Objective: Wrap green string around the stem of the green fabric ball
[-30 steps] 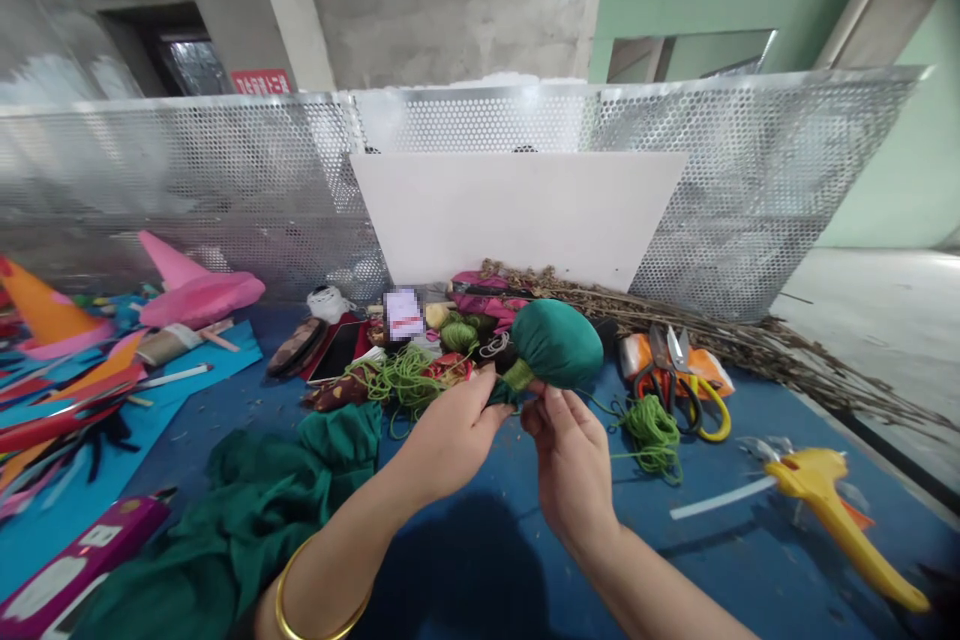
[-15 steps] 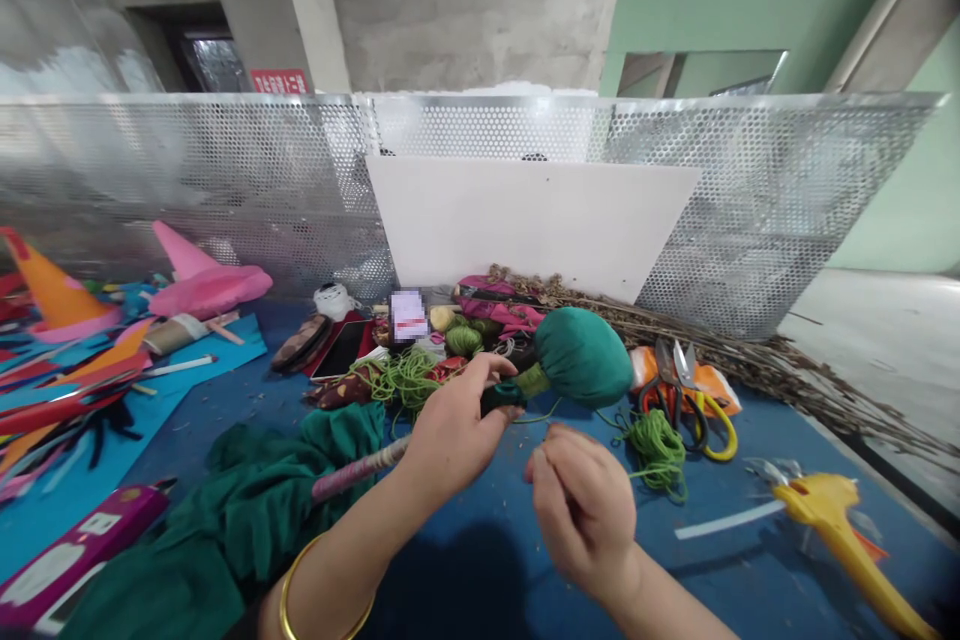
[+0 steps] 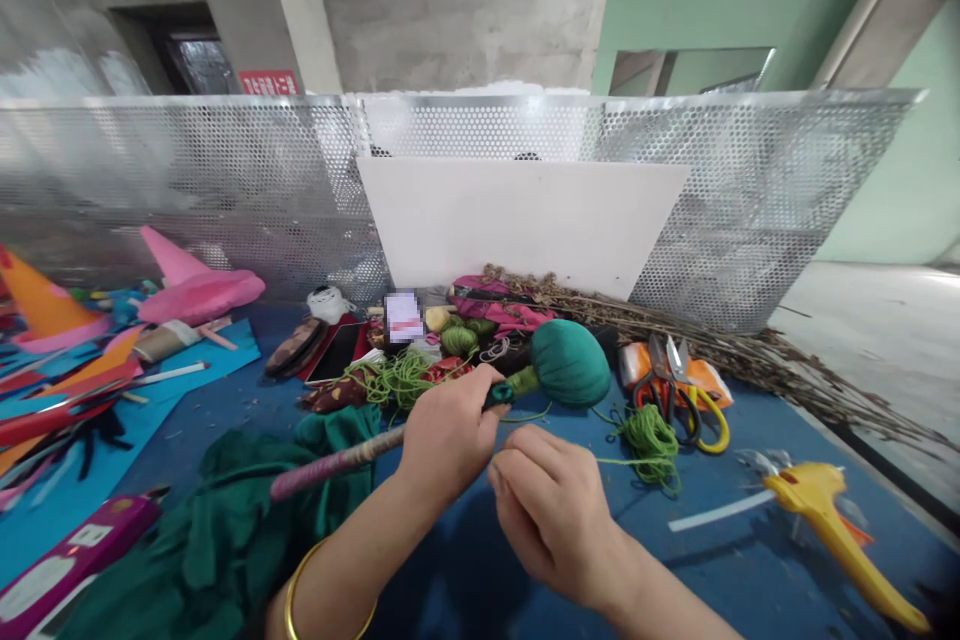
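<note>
My left hand [image 3: 450, 425] is wrapped round a stick [image 3: 337, 465] with pinkish wrapping at its lower end. At the stick's far end is a round, stuffed dark green cloth ball [image 3: 571, 363], its neck bound with lighter green yarn [image 3: 527, 380]. Gathered dark green cloth shows beside my left fingers. My right hand [image 3: 551, 510] is closed just below and to the right. A thin green strand runs from behind it to a loose bundle of green yarn [image 3: 651, 445]; the pinching fingertips are partly hidden.
Scissors [image 3: 667, 375] and a yellow glue gun [image 3: 817, 500] lie at the right. Dark green cloth [image 3: 217, 500] and a purple device [image 3: 79, 555] lie at the left. Dried stalks [image 3: 757, 370] stretch along the back, before a white board [image 3: 517, 220]. Pink and orange felt hats stand far left.
My right hand has moved left, closer to my left hand. The stick's lower end has shifted left, and the strand to the yarn bundle now shows more taut. The view has shifted slightly.
</note>
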A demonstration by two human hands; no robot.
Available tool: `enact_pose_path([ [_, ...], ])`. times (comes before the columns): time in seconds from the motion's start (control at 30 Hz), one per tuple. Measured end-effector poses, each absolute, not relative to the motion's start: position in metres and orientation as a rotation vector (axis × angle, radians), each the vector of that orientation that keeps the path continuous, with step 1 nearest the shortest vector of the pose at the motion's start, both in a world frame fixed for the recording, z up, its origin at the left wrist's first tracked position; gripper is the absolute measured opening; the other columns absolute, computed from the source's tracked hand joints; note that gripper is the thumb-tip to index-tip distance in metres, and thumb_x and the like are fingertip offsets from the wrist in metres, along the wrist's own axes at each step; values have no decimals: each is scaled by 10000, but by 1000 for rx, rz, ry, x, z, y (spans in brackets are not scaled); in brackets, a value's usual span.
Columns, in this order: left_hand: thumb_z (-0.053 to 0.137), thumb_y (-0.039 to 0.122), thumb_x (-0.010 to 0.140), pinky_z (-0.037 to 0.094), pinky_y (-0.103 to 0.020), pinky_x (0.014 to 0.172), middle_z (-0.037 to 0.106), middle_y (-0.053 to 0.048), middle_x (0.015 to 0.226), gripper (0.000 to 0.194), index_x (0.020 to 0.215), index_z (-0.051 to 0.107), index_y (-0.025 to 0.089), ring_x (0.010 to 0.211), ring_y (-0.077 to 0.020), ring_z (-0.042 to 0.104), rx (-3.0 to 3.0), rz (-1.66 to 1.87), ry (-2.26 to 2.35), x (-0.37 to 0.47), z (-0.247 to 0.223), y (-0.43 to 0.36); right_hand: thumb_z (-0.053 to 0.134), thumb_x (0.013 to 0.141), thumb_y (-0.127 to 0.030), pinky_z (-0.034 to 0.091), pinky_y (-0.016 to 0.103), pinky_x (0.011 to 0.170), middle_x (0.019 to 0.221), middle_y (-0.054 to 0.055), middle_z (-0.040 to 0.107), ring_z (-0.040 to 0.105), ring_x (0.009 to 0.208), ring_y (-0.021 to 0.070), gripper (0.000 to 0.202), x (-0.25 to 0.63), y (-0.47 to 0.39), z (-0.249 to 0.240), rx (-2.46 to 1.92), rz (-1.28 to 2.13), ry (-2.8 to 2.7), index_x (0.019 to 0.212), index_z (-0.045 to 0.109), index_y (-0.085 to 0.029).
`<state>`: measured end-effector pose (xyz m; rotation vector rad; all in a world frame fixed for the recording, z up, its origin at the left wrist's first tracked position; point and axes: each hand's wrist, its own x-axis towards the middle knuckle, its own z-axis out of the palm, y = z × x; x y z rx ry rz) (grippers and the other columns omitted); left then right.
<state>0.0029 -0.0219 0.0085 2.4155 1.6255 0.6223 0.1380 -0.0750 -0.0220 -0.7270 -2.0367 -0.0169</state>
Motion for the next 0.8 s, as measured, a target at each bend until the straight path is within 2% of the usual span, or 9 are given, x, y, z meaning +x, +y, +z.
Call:
enact_pose_path([
  [0.1, 543, 160, 827, 477, -353, 755, 737, -58, 1001, 287, 1094, 628, 220, 925, -277, 682, 2552, 589, 1585, 0, 8, -22, 431, 896, -49, 490, 288, 740, 861, 75, 625, 592, 865, 186, 166, 151, -78, 0, -661, 148, -2118, 860, 525, -181],
  [0.17, 544, 128, 811, 486, -351, 763, 731, -53, 1006, 315, 1104, 620, 217, 932, -267, 680, 2628, 601, 1516, -1, 7, -22, 446, 905, -44, 488, 297, 867, 1004, 92, 636, 588, 1025, 196, 171, 162, -79, 10, -669, 163, -2121, 916, 551, -179],
  [0.2, 544, 118, 808, 489, -350, 756, 728, -48, 994, 312, 1094, 619, 216, 923, -263, 680, 2666, 600, 1487, -1, 6, -22, 454, 912, -51, 489, 292, 864, 1041, 91, 624, 585, 1029, 192, 170, 167, -79, 14, -713, 154, -2098, 920, 563, -182],
  [0.27, 539, 110, 813, 491, -350, 718, 717, -44, 953, 273, 1052, 622, 213, 884, -259, 676, 2767, 566, 1439, 0, 4, -23, 463, 928, -91, 495, 268, 735, 980, 75, 584, 584, 886, 168, 163, 177, -78, 17, -853, 121, -2023, 882, 586, -188],
  [0.33, 529, 107, 824, 483, -348, 671, 701, -42, 901, 227, 1007, 621, 207, 834, -256, 665, 2907, 491, 1352, 2, 1, -23, 456, 944, -130, 437, 244, 582, 824, 36, 505, 518, 695, 135, 198, 186, -76, 18, -981, 80, -1947, 815, 595, -187],
  [0.4, 518, 105, 836, 470, -340, 637, 681, -35, 846, 197, 978, 615, 201, 784, -243, 650, 3043, 441, 1215, 5, -2, -23, 447, 957, -158, 371, 242, 521, 718, 0, 423, 444, 592, 119, 237, 192, -74, 19, -1051, 19, -1914, 773, 595, -182],
  [0.53, 477, 107, 873, 446, -327, 605, 642, -21, 772, 175, 961, 602, 193, 702, -214, 612, 3239, 439, 909, 8, -10, -25, 442, 972, -206, 314, 256, 511, 686, 0, 436, 431, 560, 119, 278, 202, -66, 20, -1165, -151, -1918, 757, 615, -173],
  [0.63, 440, 114, 909, 445, -333, 608, 648, -29, 784, 180, 975, 597, 174, 703, -211, 611, 3306, 450, 736, 9, -11, -28, 451, 969, -226, 302, 258, 510, 681, 4, 478, 450, 561, 123, 296, 212, -59, 20, -1229, -142, -1951, 738, 631, -180],
  [0.8, 436, 107, 905, 465, -337, 620, 689, -35, 861, 215, 1038, 591, 173, 737, -210, 643, 3217, 498, 544, 9, -5, -34, 502, 940, -219, 425, 251, 630, 718, 10, 616, 577, 666, 132, 291, 232, -37, 10, -1077, 390, -1946, 697, 660, -191],
])
